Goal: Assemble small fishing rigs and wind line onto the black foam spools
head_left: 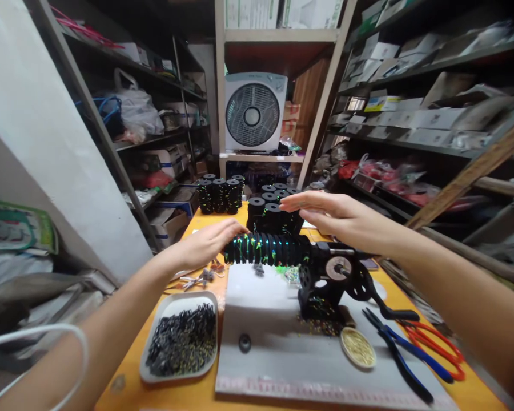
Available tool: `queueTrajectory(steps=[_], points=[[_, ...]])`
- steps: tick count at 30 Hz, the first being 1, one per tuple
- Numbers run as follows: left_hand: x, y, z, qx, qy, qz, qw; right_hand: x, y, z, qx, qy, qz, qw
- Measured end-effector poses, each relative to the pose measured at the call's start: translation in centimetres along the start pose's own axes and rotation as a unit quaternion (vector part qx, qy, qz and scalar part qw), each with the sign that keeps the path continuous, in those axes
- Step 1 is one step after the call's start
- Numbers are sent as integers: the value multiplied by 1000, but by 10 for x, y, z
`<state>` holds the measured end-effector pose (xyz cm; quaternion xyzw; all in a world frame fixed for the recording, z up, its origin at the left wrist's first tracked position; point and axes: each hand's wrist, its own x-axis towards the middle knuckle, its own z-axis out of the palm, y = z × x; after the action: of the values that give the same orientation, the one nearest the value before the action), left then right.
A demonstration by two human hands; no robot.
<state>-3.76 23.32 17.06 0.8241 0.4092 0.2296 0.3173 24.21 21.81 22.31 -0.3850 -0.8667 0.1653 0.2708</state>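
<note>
Nearest: forearms (458,285). Left hand (212,240): fingers laid at outer end of black roll (268,249), mounted left of crank machine (323,268); grip cannot be told. Right hand (332,214): fingers extended, empty, raised above crank machine. Step judged: roll being steadied; even contact called for next.

Dim shelves (402,144), brighter pale wall (38,114), soft shadow across white board (257,359), blurred, stretched edges
</note>
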Motion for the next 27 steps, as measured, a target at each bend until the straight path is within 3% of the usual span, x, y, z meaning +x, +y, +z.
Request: queueTrajectory(steps=[3, 8, 11, 19, 27], points=[[3, 5, 4, 18, 21, -20, 999, 25, -8, 18, -51, -29, 5, 998], [-2, 4, 7, 13, 11, -27, 999, 49, -13, 40, -87, -185, 5, 979], [-6, 3, 6, 15, -20, -28, 999, 51, -13, 46, -79, -236, 18, 968], [-3, -1, -5, 28, -107, -40, 993, 42, -9, 55, -67, -179, 38, 981], [-3, -2, -8, 51, -128, -35, 990, 39, -10, 61, -71, -126, 11, 989]])
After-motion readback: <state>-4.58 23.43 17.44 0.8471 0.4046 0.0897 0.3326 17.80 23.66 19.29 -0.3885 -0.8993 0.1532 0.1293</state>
